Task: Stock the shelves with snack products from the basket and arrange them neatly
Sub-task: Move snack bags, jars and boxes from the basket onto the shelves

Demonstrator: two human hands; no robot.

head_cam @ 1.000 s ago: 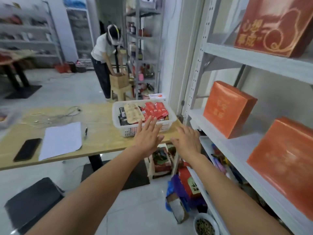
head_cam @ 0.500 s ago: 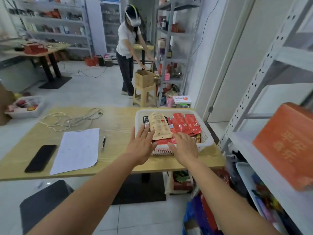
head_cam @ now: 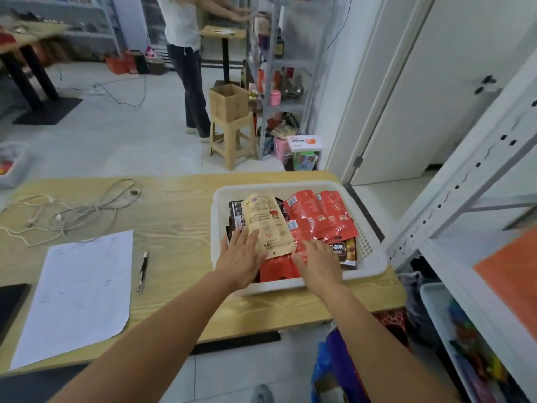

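Reaching into the basket (head_cam: 374, 267), both hands lie flat with fingers spread and grip nothing: the left hand (head_cam: 239, 257) on the lower edge of the tan pouch (head_cam: 268, 225), the right hand (head_cam: 318, 263) on the red packets (head_cam: 322, 216) beside it, probably to gather several at once. The basket sits at the worktop's (head_cam: 180, 205) right end, near the shelves (head_cam: 465, 199), likely for a short carry. Both palms hide the packets beneath, and the orange box (head_cam: 511, 271) is cut off.
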